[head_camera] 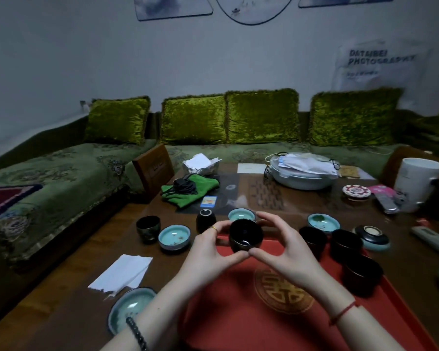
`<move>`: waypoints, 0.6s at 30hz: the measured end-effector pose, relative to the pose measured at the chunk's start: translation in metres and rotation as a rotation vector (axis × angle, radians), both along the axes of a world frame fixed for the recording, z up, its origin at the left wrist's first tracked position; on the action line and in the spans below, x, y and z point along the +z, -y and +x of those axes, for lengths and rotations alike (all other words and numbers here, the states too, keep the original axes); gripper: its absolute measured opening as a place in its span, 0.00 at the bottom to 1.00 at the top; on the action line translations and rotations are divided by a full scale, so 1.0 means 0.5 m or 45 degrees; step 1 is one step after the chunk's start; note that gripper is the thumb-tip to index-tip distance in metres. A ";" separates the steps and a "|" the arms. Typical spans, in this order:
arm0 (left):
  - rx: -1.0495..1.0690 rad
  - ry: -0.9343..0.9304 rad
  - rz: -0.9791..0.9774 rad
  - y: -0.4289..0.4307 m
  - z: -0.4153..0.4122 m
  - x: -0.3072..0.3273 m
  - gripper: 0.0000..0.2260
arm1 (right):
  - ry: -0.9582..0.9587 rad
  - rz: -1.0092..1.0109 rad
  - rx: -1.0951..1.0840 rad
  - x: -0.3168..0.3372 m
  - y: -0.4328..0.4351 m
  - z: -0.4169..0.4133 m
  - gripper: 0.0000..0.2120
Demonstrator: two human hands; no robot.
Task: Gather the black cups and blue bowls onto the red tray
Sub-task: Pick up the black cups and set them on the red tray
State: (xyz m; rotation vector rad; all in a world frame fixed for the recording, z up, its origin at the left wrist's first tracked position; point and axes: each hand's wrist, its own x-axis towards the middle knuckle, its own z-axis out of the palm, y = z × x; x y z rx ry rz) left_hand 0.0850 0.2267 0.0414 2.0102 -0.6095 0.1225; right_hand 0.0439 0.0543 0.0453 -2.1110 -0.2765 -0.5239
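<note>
Both hands cup one black cup above the far edge of the red tray; my left hand grips its left side and my right hand its right side. Three black cups stand along the tray's right side. On the table to the left stand two more black cups and a blue bowl. Other blue bowls sit behind my hands, far right and near left. One bowl lies upside down.
A white paper lies on the wooden table at the left. Further back are a green cloth, a small card, a lidded grey pot, a white container and remotes. A green sofa surrounds the table.
</note>
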 end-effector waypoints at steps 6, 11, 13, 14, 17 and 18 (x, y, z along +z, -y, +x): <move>-0.121 -0.007 -0.012 0.130 -0.024 -0.018 0.25 | -0.005 -0.069 -0.151 -0.006 0.121 -0.060 0.31; -0.185 -0.053 -0.003 0.206 -0.040 -0.039 0.25 | -0.053 -0.130 -0.227 -0.020 0.192 -0.089 0.32; -0.202 -0.061 0.021 0.224 -0.042 -0.048 0.24 | -0.076 -0.178 -0.231 -0.027 0.210 -0.096 0.31; -0.211 -0.068 0.038 0.231 -0.043 -0.053 0.24 | -0.102 -0.204 -0.242 -0.032 0.217 -0.097 0.31; -0.212 -0.113 0.080 0.246 -0.044 -0.073 0.24 | -0.148 -0.286 -0.290 -0.046 0.235 -0.101 0.32; -0.209 -0.122 0.092 0.250 -0.045 -0.079 0.24 | -0.150 -0.307 -0.296 -0.047 0.238 -0.103 0.32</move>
